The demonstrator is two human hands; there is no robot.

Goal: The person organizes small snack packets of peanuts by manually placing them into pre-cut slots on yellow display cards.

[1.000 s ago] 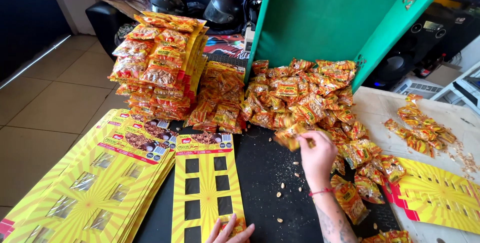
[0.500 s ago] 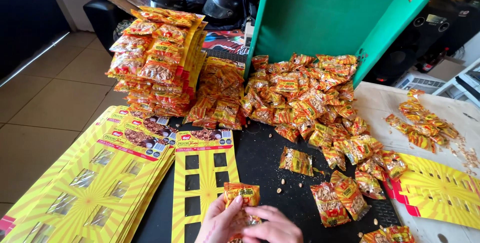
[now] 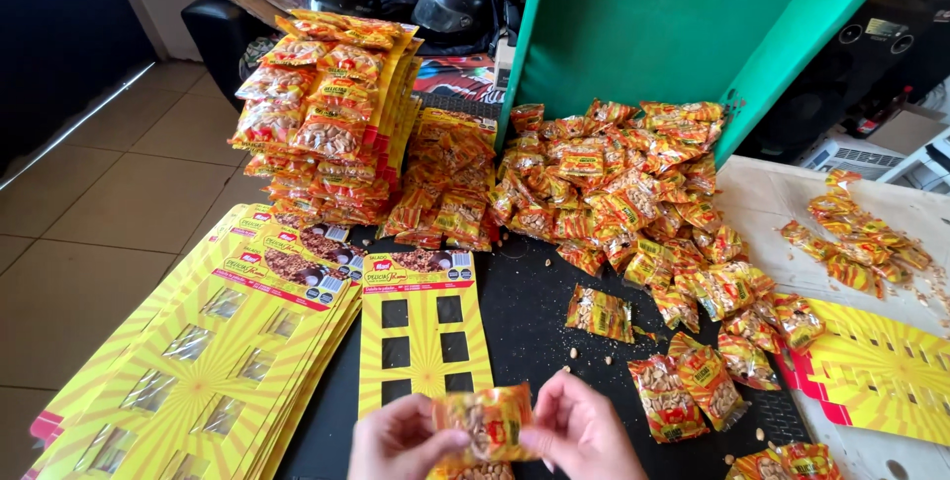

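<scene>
Two hands, your left hand [image 3: 401, 437] and right hand [image 3: 584, 432], now pinch one peanut packet [image 3: 485, 424] above the yellow display card [image 3: 424, 336], lifted from the loose packet pile [image 3: 633, 203] your right had reached.

Bright even daylight, soft shadows, glare on foil packets [image 3: 614, 183], motion blur at bottom, slight wide-angle edge distortion

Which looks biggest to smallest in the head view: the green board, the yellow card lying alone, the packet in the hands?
1. green board
2. yellow card
3. packet, pinched by the left hand and right hand; it sits nearest the camera, yet looks smallest.
</scene>
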